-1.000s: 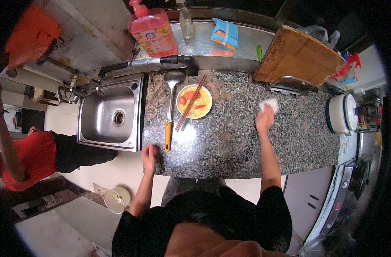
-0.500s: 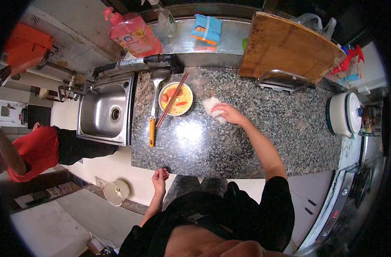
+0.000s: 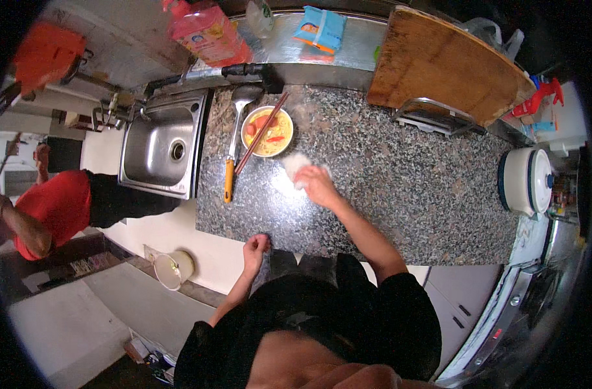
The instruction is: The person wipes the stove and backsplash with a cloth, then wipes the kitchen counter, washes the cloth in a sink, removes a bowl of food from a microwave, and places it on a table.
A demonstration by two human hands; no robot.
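Observation:
On the speckled stone counter (image 3: 425, 194), my right hand (image 3: 318, 187) presses a crumpled white cloth (image 3: 298, 166) against the surface, fingers closed over it. The cloth lies just below and right of a white bowl (image 3: 268, 131) of yellow food with red pieces. A pair of brown chopsticks (image 3: 262, 133) rests slantwise across the bowl's rim. Left of the bowl lies a metal spatula (image 3: 234, 139) with a yellow handle. By the counter's front edge, my left hand (image 3: 255, 251) is loosely curled, with nothing visible in it.
A steel sink (image 3: 156, 155) adjoins the counter's left side. At the back stand a pink pump bottle (image 3: 211, 35), a blue wipes packet (image 3: 320, 29) and a wooden board (image 3: 445, 65) on a rack. A white cooker (image 3: 526, 180) stands right; a person in red (image 3: 52, 211) stands left.
My right hand has slid the cloth leftward and slightly nearer, toward the bowl. My left hand has risen slightly in view, still curled. The person in red has shifted their arms.

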